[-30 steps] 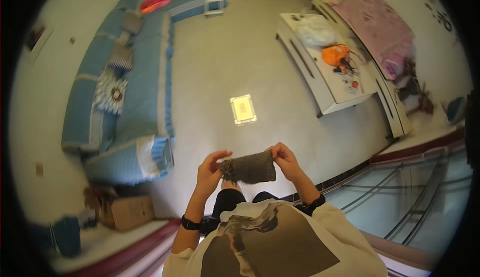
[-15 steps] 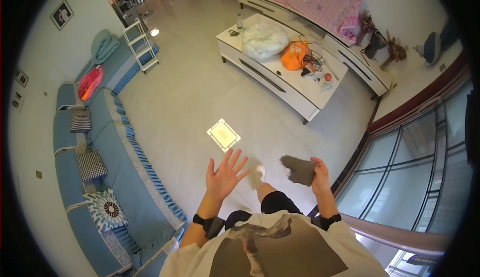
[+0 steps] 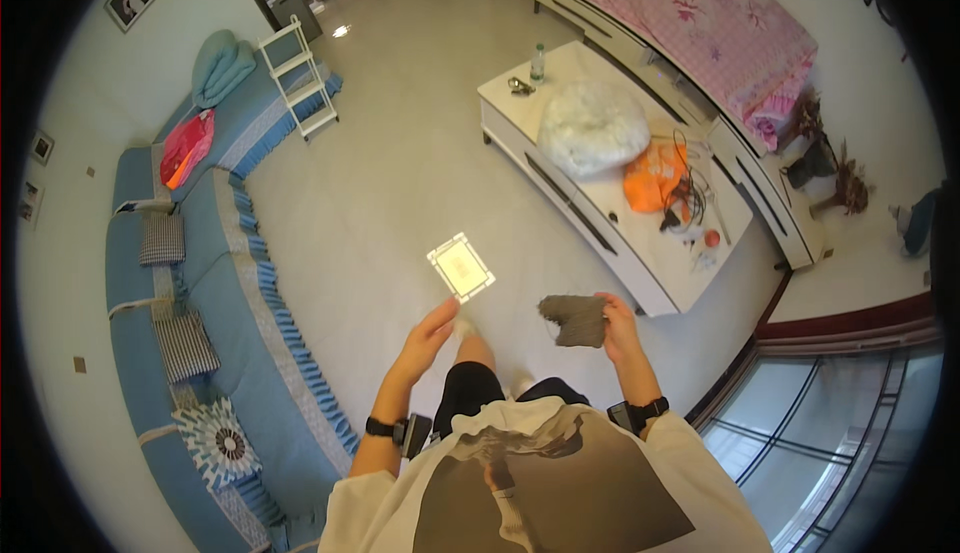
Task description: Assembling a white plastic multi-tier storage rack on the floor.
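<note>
A folded grey-brown cloth (image 3: 576, 321) with a ribbed look hangs from my right hand (image 3: 617, 327), whose fingers pinch its right edge. The rest of it sticks out to the left, in the air over the floor; whether it is a rag or a garment I cannot tell. My left hand (image 3: 434, 325) is held up apart from the cloth, seen from the side, with its fingers stretched out and nothing in them. Just past its fingertips a bright patterned patch (image 3: 461, 268) shows on the floor.
To my right a white coffee table (image 3: 600, 215) bears a white bundle (image 3: 594, 128), an orange bag (image 3: 655, 177), cables and a bottle (image 3: 538, 63). A blue sofa (image 3: 215, 283) lines the left wall. Beyond it stands a white step ladder (image 3: 300, 83). Glass doors (image 3: 800, 433) are at the right.
The left hand has turned from palm-spread to side-on. The right hand still grips the cloth. My view has shifted, with the coffee table now nearer, and my legs have stepped.
</note>
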A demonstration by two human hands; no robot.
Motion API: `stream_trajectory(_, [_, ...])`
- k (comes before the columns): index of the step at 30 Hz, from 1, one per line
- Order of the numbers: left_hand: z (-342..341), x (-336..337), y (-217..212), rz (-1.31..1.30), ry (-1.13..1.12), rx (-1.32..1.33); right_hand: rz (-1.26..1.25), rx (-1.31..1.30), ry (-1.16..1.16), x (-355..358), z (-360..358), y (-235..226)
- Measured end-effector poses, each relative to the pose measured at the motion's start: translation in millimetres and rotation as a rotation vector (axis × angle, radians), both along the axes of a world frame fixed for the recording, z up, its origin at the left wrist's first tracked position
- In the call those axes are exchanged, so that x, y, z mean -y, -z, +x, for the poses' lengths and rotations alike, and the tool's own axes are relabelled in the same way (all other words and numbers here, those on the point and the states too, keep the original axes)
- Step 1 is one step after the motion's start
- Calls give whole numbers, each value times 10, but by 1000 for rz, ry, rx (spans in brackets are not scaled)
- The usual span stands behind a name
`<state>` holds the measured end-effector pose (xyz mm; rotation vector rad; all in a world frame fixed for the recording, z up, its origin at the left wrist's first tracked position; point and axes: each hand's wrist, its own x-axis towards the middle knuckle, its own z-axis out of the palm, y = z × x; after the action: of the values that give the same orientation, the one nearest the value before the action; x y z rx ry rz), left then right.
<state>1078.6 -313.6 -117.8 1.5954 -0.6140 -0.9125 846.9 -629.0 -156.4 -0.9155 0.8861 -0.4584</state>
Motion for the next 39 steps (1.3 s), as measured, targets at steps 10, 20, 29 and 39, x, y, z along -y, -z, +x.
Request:
stream_trajectory(10, [2499,-568,743,742,166,396,45,-40,-41,1045,2690,338])
stream_trajectory(20, [4634,432,714,526,151,473,522,22,405,2634,4794,1261])
stream_trajectory(29, [5456,11,1269,936,-152,35,443,7,426,4371,6539,1899])
stream_trajectory(39, [6473,408,1470,698,-554,-344,892,667,-331,3796,9712,240])
